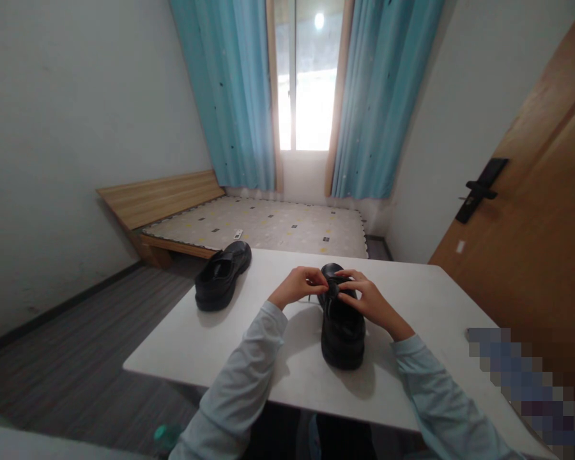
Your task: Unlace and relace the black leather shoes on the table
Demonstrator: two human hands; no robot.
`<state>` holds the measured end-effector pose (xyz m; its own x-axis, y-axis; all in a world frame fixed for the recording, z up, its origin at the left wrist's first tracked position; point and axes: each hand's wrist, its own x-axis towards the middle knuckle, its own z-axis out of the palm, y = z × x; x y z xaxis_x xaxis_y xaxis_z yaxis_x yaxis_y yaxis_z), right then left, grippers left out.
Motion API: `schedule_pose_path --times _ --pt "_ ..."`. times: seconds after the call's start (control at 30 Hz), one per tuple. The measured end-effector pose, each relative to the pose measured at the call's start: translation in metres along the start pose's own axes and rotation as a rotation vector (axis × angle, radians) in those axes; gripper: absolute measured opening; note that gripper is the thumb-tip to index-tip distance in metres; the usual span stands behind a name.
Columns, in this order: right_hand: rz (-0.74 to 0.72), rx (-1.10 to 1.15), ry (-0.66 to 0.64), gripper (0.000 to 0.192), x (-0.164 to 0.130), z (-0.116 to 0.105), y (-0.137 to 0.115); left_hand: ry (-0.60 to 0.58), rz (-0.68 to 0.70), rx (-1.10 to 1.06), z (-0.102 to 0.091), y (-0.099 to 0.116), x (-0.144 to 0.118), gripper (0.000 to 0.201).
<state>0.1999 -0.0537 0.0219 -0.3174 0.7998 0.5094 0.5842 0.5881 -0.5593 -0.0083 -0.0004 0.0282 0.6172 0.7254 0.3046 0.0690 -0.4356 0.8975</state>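
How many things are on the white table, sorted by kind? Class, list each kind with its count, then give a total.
Black shoes: 2, one between the hands, one apart at the table's far left
Hands on the near shoe: 2, left hand, right hand
Total: 4

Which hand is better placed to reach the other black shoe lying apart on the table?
Likely the left hand. The spare shoe lies on the table's left side, nearer it. The right hand is on the near shoe, farther away.
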Motion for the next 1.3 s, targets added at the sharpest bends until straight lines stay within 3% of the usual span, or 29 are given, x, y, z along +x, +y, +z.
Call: schedule_pose_path --times 0.47,0.73,0.83,1.0,1.17,1.3 --pt "0.013 -0.01 -0.015 0.011 0.001 0.001 -0.003 0.052 0.018 0.039 0.004 -0.001 0.002 0.017" --pt "0.036 0.015 -0.017 0.009 0.001 0.002 -0.008 0.011 -0.038 0.014 0.007 0.001 0.002 0.024" --pt "0.032 0.03 0.001 0.008 0.001 0.002 -0.01 0.052 0.026 0.152 0.007 0.003 0.003 0.034" --pt "0.022 0.048 0.039 0.007 0.002 0.002 -0.011 0.083 0.107 0.244 0.008 0.006 0.002 0.067" --pt "0.027 0.045 0.037 0.006 0.003 0.0 -0.011 -0.001 0.085 0.243 0.011 0.002 0.002 0.092" --pt "0.023 0.047 0.045 0.006 0.003 -0.001 -0.013 -0.07 0.01 0.233 0.012 -0.003 0.001 0.089"
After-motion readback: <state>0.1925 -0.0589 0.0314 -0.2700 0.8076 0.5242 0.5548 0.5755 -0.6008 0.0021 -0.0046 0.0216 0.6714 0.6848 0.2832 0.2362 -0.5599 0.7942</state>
